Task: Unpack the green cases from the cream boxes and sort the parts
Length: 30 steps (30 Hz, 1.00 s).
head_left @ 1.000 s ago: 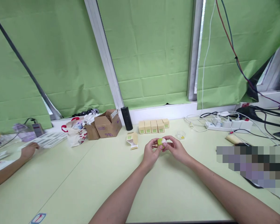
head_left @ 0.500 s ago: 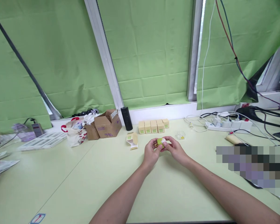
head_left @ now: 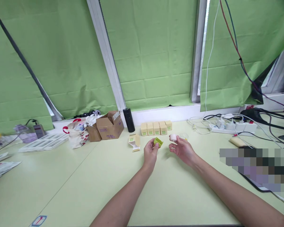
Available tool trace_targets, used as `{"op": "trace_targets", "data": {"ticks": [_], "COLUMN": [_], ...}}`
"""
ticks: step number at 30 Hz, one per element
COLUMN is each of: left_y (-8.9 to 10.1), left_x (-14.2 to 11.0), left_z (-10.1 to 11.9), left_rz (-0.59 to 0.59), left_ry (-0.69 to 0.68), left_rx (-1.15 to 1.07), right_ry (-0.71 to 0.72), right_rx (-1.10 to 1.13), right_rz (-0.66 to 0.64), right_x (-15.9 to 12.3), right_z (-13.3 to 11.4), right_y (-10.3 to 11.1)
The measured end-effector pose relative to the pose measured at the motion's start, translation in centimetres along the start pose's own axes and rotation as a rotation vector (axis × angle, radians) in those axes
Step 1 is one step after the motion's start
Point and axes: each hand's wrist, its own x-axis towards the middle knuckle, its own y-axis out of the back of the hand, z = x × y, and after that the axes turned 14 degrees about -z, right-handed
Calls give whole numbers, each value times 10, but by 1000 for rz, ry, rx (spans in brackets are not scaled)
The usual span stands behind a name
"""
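Note:
My left hand (head_left: 150, 156) is closed on a small green cover (head_left: 158, 142), hollow like a cup, with its open side tilted up and to the right. In my right hand (head_left: 185, 150), a small pale pink rounded piece (head_left: 173, 137) is pinched between thumb and fingertips. The two pieces are apart, held above the table. Just behind my right hand, partly hidden by it, lies a clear plastic container (head_left: 186, 136) with something yellow in it. An opened small yellow carton (head_left: 134, 142) lies left of my left hand.
Several small yellow boxes (head_left: 156, 128) stand in a row behind my hands, near a black cylinder (head_left: 129, 120). Cardboard boxes (head_left: 110, 126) and a cloth bag (head_left: 77, 135) are at left. A power strip (head_left: 234, 127) with cables is at right on the table (head_left: 104, 176).
The green cover and the pale pink piece, together in both hands before, are now separated. My right hand has moved right with the pink piece; my left keeps the cover.

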Motion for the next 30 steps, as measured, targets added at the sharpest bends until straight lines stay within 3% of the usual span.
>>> {"op": "trace_targets", "data": {"ticks": [15,30], "left_y": [4,2], "left_x": [1,-1], "left_z": [4,6], "left_rz": [64,55], "left_ry": [74,76], "left_rx": [-89,-50], "right_ry": [-35,28], "right_rx": [58,-165], "right_rz": [6,27], "right_x": [-2,-8], "right_z": [-7,-10], "right_y": [-1,-17]}}
